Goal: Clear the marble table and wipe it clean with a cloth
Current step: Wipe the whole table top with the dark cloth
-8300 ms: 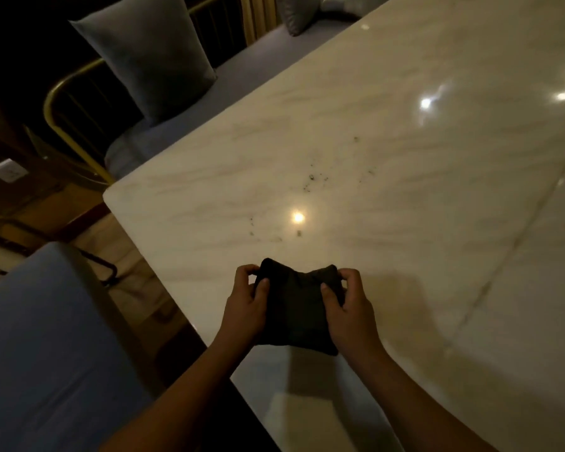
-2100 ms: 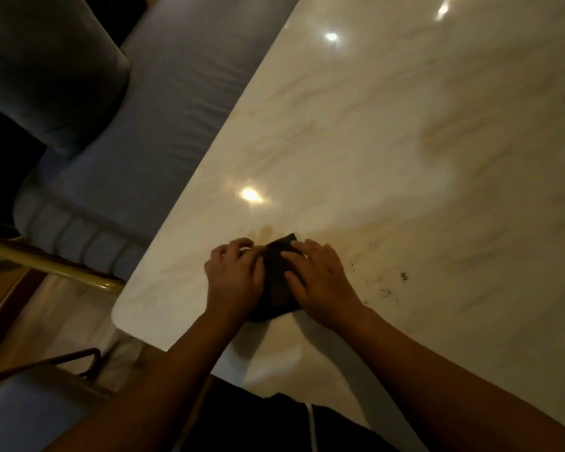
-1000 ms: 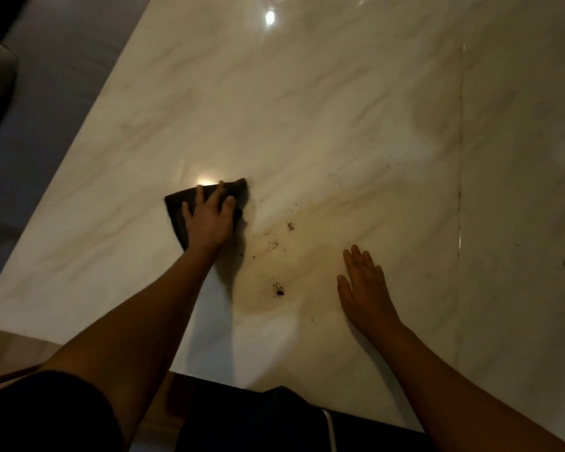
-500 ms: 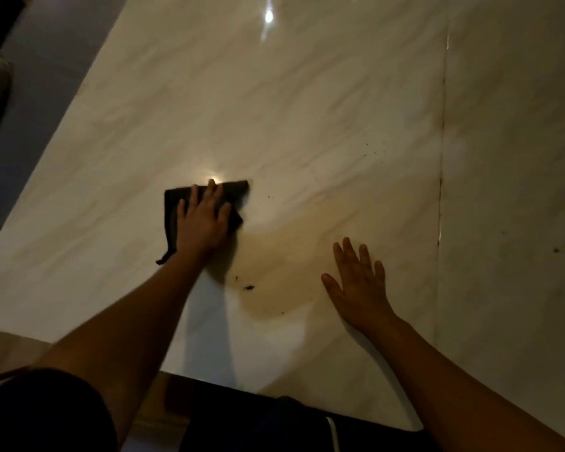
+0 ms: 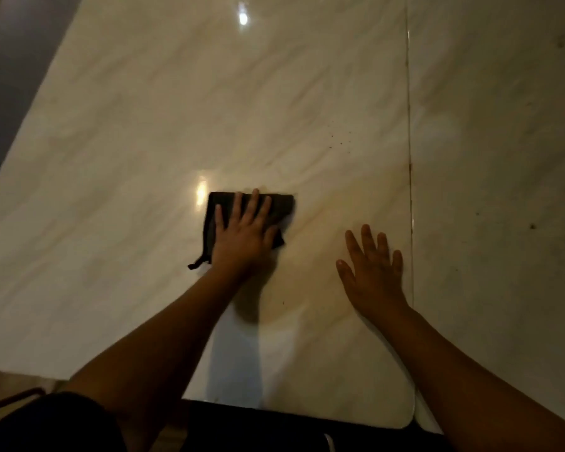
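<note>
A dark folded cloth [image 5: 282, 205] lies flat on the pale marble table [image 5: 144, 132]. My left hand [image 5: 243, 234] presses on the cloth with straight, spread fingers and covers most of it. My right hand [image 5: 374, 265] lies flat on the bare marble to the right of the cloth, fingers straight, just left of a seam. A few dark crumbs [image 5: 340, 140] dot the marble beyond my right hand.
A straight seam [image 5: 410, 125] runs across the tabletop on the right. More dark specks [image 5: 532, 226] sit on the slab right of the seam. The table's near edge [image 5: 307, 415] is close to my body. A grey seat [image 5: 10, 60] borders the table's left side.
My left hand has slid the cloth to the right over the spot where crumbs lay; those crumbs no longer show. My right hand has stayed flat on the marble.
</note>
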